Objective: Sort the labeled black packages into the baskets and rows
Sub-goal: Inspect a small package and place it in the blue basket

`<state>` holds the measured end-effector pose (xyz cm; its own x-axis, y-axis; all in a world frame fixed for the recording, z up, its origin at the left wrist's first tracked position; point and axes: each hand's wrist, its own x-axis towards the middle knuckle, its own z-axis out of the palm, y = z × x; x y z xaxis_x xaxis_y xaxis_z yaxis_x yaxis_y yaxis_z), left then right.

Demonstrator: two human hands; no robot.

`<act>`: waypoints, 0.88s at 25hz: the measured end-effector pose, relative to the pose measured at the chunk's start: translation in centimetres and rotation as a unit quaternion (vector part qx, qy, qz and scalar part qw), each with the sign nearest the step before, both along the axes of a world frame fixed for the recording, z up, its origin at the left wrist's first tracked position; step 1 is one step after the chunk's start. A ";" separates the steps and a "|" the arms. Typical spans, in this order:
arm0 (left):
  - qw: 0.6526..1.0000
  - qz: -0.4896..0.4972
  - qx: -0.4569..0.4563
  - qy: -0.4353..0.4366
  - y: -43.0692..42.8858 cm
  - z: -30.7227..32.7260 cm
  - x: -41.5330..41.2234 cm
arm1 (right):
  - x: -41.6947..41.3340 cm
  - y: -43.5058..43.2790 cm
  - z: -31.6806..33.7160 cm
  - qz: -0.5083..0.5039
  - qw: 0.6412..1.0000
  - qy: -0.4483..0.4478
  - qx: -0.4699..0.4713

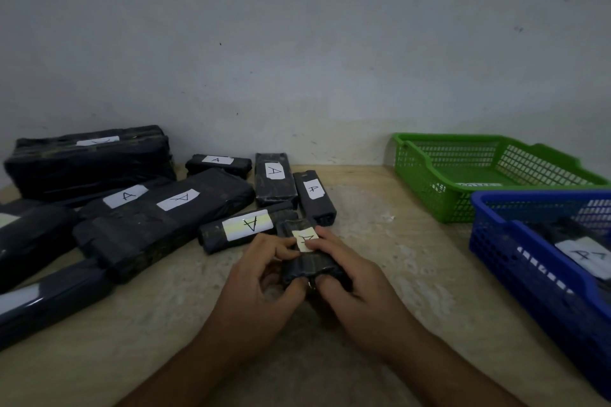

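Packages (165, 208) labeled A lie in a loose group on the left and middle of my table (380, 241), by the wall (297, 43). One small package (305, 258) is near center, gripped from both sides: my left hand (264, 274) and right hand (350, 271) curl around it, thumbs at its near end. My left fingertips (291, 249) touch its white label (305, 239). On the right, my green basket (439, 175) sits behind the blue basket (496, 241), which holds a labeled package (575, 241).
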<state>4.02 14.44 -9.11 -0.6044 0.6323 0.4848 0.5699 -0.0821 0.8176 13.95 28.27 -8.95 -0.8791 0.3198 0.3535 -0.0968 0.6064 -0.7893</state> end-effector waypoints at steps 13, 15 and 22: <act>1.000 -0.018 0.003 -0.021 -0.1 -0.3 -0.2 | -0.1 -0.1 -0.3 -0.006 0.999 0.035 -0.003; 0.999 -0.029 -0.001 -0.024 -0.2 -0.3 -0.4 | -0.1 -0.1 -0.3 -0.014 0.999 0.043 -0.002; 0.999 -0.024 0.010 -0.037 -0.3 -0.2 -0.5 | 0.1 0.0 0.0 0.009 0.999 0.033 0.002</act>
<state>3.50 14.16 -9.30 -0.6080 0.6519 0.4532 0.5032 -0.1250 0.8551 14.01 28.27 -8.96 -0.8597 0.3021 0.4120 -0.1595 0.6073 -0.7783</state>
